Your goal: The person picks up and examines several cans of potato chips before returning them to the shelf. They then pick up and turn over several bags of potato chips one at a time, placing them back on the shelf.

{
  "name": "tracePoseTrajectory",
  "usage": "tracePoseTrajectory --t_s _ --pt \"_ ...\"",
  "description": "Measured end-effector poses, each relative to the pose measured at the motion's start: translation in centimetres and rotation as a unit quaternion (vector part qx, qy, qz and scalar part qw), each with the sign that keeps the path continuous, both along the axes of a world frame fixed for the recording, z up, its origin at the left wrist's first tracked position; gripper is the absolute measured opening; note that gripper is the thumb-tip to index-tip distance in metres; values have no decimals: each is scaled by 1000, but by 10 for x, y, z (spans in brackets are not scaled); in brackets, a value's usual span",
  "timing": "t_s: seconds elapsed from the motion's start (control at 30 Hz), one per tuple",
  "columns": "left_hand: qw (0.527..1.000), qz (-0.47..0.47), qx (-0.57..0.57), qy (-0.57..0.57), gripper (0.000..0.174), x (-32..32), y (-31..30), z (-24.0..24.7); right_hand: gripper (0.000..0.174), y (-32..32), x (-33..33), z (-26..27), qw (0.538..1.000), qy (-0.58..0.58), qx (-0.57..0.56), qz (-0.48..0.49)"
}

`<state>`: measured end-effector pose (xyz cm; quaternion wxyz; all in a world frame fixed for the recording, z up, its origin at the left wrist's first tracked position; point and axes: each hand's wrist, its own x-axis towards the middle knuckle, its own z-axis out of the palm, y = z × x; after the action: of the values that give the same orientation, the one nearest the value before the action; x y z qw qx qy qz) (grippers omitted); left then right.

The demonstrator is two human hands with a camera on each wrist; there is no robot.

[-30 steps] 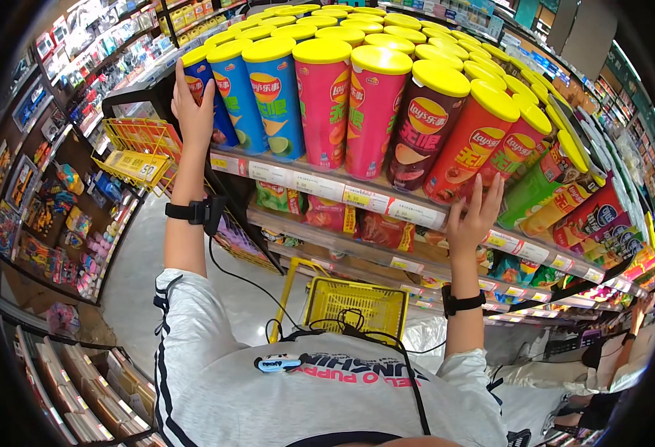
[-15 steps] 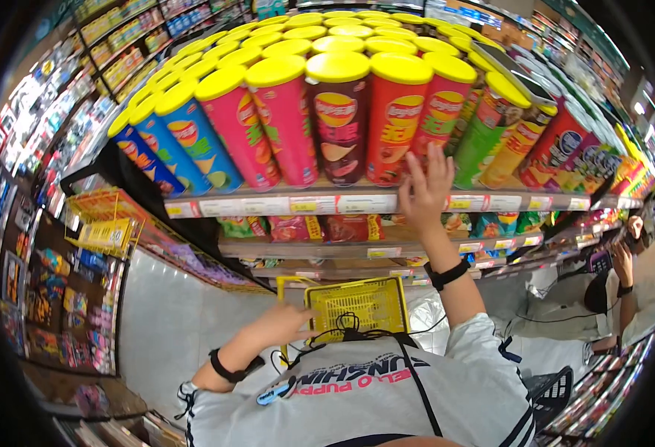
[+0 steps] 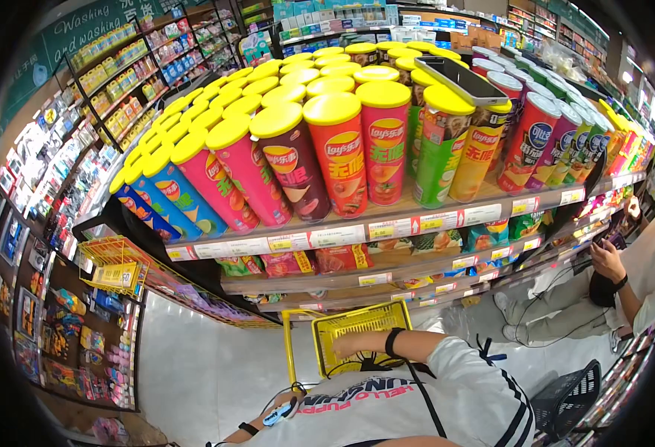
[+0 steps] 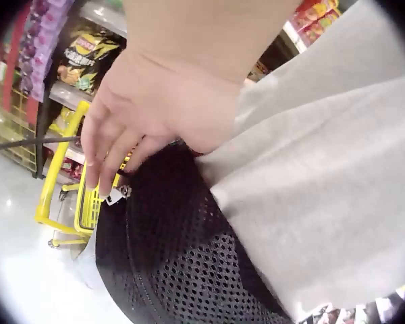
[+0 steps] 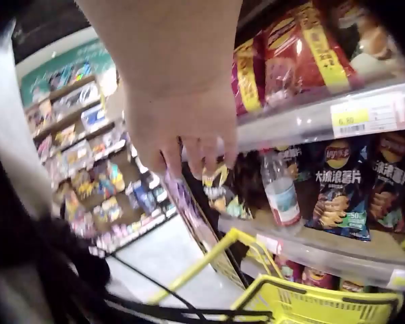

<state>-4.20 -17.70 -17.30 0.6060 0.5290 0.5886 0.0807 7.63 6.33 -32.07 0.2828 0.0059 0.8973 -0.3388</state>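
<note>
Against the grey shirt, my left hand (image 4: 155,108) lies over a black mesh bag (image 4: 182,250), its fingers loosely bent beside the zipper pull (image 4: 115,196). Whether the fingertips touch the pull I cannot tell. In the head view that hand is mostly hidden low at the shirt front. My right hand (image 3: 351,344) is in front of the yellow basket (image 3: 365,320). The right wrist view shows this hand (image 5: 182,128) with fingers hanging down and holding nothing, above the yellow basket's rim (image 5: 324,297).
Lidded chip canisters (image 3: 335,156) crowd the top shelf, with a phone (image 3: 462,80) lying on the lids. Bagged snacks (image 3: 346,257) fill lower shelves. A yellow wire rack (image 3: 111,261) stands left. A person (image 3: 629,287) and a black basket (image 3: 566,398) are at right.
My right hand has left the canisters and come down before the yellow basket. My left hand has dropped from the canisters to the shirt front. The head view has turned right.
</note>
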Motion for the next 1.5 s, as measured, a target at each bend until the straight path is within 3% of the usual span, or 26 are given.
tracePoseTrajectory --t_s 0.1,0.2,0.3,0.33,0.4,0.43,0.57,0.67,0.73,0.77,0.87,0.9,1.0,1.07,1.13,1.23,1.33,1.5 --pt "1000 9 -3 8 34 11 14 10 42 -17 13 -30 993 14 -61 97" --pt "1000 15 -3 12 32 20 19 21 48 -23 23 -13 982 -115 -141 44" --pt "1000 18 -1 11 31 31 19 31 51 -32 27 -15 977 -161 -132 45" --pt "1000 18 0 10 30 34 20 34 51 -41 22 -38 982 -125 -67 125" --pt "1000 18 6 8 29 43 24 40 47 -62 35 -116 997 -5 -76 5" --pt "1000 19 10 6 29 48 26 43 45 -64 42 -114 994 56 -80 -52" --pt "999 14 48 -9 27 68 37 63 26 -54 69 -42 971 -136 -173 -88" --pt "997 -4 73 7 26 87 53 82 19 -54 85 -59 957 -155 -230 -83" --pt "994 -60 -10 91 31 98 38 73 23 -59 84 -41 975 -59 -209 48" --pt "989 -78 8 128 30 106 45 81 28 -55 82 -32 975 -10 -193 111" --pt "980 -70 29 184 22 130 43 65 20 -63 88 -62 961 19 -246 124" --pt "978 -87 55 182 21 129 37 57 16 -58 93 -54 964 -37 -241 108" --pt "947 -179 201 177 19 126 19 41 17 -52 104 -6 981 52 -94 159" --pt "927 -230 196 223 17 140 27 59 15 -54 115 7 990 76 -8 122" --pt "924 -275 12 266 15 158 39 66 15 -43 124 16 988 117 0 102" --pt "922 -285 46 257 9 154 19 34 19 -43 115 -16 989 113 47 85" --pt "941 -246 -18 233 10 163 25 51 24 -31 116 -14 991 119 61 21" --pt "929 -259 34 261 16 172 26 57 23 -25 120 -1 996 76 42 16"
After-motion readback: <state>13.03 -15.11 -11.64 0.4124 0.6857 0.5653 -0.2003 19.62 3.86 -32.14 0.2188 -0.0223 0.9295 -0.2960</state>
